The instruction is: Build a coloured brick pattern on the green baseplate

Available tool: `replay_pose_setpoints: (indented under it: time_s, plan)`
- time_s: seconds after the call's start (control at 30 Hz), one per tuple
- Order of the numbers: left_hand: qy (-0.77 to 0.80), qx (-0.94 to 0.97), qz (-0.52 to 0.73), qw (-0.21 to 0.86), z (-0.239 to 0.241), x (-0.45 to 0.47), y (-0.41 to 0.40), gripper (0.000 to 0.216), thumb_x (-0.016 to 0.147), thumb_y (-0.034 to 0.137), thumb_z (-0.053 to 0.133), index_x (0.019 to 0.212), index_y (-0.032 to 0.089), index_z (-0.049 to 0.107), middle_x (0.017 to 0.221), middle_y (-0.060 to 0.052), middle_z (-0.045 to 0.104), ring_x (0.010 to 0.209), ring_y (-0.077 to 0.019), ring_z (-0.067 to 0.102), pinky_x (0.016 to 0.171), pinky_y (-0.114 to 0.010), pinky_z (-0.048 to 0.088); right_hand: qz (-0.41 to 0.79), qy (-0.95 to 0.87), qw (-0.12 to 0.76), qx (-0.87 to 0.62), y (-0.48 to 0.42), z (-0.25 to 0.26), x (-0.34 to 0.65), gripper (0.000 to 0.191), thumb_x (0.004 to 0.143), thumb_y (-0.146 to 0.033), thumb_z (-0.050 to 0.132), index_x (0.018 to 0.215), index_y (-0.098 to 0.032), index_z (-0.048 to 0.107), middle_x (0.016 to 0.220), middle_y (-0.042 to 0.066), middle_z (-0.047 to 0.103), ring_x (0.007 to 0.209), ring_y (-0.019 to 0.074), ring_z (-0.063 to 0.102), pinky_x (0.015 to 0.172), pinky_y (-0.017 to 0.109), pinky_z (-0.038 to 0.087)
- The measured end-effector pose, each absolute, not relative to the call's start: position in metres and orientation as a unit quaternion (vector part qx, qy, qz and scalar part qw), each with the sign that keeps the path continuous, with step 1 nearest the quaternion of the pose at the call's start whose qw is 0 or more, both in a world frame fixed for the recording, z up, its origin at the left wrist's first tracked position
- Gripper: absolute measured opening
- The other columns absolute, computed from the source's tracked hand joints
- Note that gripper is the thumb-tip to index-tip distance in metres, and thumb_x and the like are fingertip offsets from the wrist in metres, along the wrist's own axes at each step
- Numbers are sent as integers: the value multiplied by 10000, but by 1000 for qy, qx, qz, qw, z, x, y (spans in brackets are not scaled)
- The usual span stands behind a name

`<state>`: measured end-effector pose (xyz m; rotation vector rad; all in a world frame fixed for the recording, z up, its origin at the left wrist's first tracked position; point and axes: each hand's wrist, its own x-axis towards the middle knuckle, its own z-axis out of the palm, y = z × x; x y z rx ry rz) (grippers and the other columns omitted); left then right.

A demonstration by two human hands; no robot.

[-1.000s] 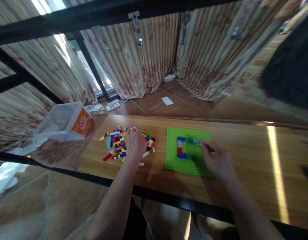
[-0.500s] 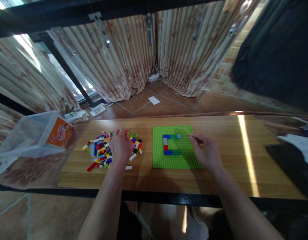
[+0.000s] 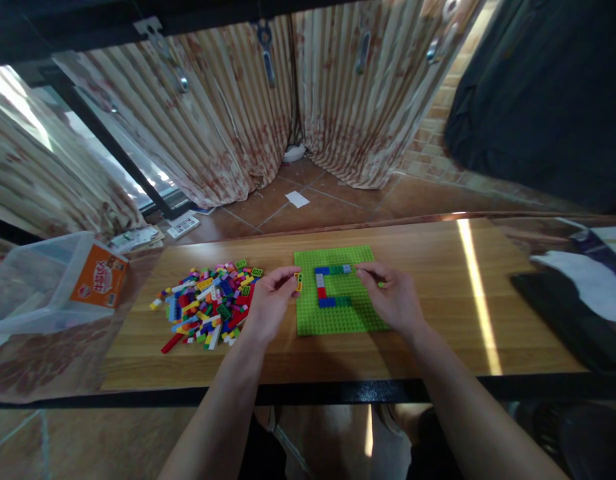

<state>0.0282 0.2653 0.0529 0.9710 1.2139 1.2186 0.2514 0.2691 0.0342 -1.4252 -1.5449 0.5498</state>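
Note:
My left hand [image 3: 268,301] is closed in a pinch on a yellow brick [image 3: 299,283], just over the left edge of the green baseplate [image 3: 308,325]. On the plate, a C-shaped outline of bricks is fixed: blue bricks [image 3: 327,303] at two corners, a red brick [image 3: 321,293], a light grey brick [image 3: 321,281], green bricks [image 3: 335,270] and a pale blue brick [image 3: 347,269] at the upper end. Right beside that pale brick are the pinched fingertips of my right hand [image 3: 395,297]; whatever lies between them is too small to name.
A heap of mixed loose bricks [image 3: 203,303] lies left of the plate on the wooden table [image 3: 438,280]. Beyond the table's left end stands a clear plastic bin [image 3: 43,283] with an orange label. A dark flat object [image 3: 553,320] and white cloth-like material [image 3: 581,280] lie at the right.
My left hand has come right from the brick heap to the plate's edge, now with a yellow brick. My right fingertips have moved left, close to the pale blue brick. The camera view has shifted slightly.

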Motion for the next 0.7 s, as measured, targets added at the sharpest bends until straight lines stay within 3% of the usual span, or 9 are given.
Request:
replay_pose_setpoints:
  time_s: [0.27,0.37,0.5,0.7]
  plan:
    - [478,329,523,625,50,36,265,250,672,217,782,898,134,712,890,-40,691,738,-97,608,680,-215,475,254,-620,480,-566,269,33,247,208,855,-325,579,904,-203,741,884,59,751,788,189,682,761,352,549]
    - [478,328,497,645,49,43,263,242,665,206,784,880,128,704,873,-47,701,764,-118,626,710,-237,487,291,-654,468,-518,263,34,236,221,845,-321,625,1014,-211,715,917,50,728,775,167,659,749,337,548]
    - [478,355,462,657,46,50,259,230,665,210,772,873,131,711,818,-28,699,715,-113,609,708,-243,478,330,-709,436,-445,254,35,217,393,808,-320,711,1190,-249,650,1039,54,687,837,163,645,760,328,545]
    - [469,398,430,661,46,48,258,246,666,254,781,867,130,713,785,-20,692,706,-114,598,705,-242,465,331,-722,436,-424,253,34,209,212,878,-254,639,1080,-245,704,969,50,688,853,162,638,776,321,526]
